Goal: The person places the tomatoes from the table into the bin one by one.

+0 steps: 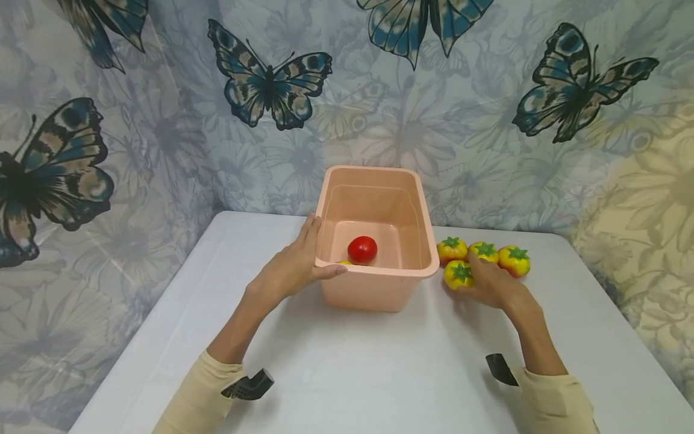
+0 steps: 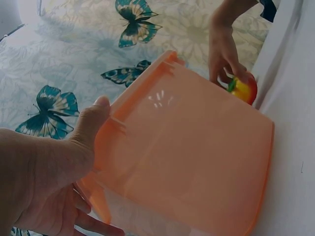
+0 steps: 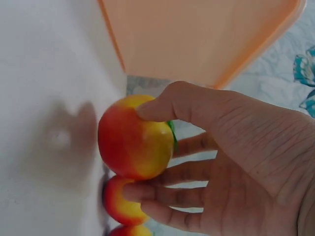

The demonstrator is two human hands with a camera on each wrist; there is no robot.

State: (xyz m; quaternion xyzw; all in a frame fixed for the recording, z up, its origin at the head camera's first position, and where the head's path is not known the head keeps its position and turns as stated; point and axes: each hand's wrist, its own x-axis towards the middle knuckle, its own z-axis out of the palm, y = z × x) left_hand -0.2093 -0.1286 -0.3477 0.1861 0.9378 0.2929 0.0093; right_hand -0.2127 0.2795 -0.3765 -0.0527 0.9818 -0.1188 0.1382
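A peach-coloured plastic bin (image 1: 374, 292) stands mid-table. My left hand (image 1: 290, 265) holds its near left corner, thumb along the front rim and fingers against the left side. Inside lies a glossy red tomato-like ball (image 1: 362, 249), with a sliver of yellow mostly hidden by the front rim. Right of the bin, my right hand (image 1: 490, 280) grips a yellow-and-red persimmon-like fruit (image 3: 128, 145) with a green leafy cap. In the right wrist view the thumb lies on its near side and the fingers spread behind it.
More fruits of the same kind sit close around the right hand: one (image 1: 452, 249) beside the bin, another (image 1: 484, 250) behind the fingers, a third (image 1: 514, 261) to the right. The white table (image 1: 347, 374) meets a butterfly-patterned wall covering (image 1: 271, 157) behind the bin.
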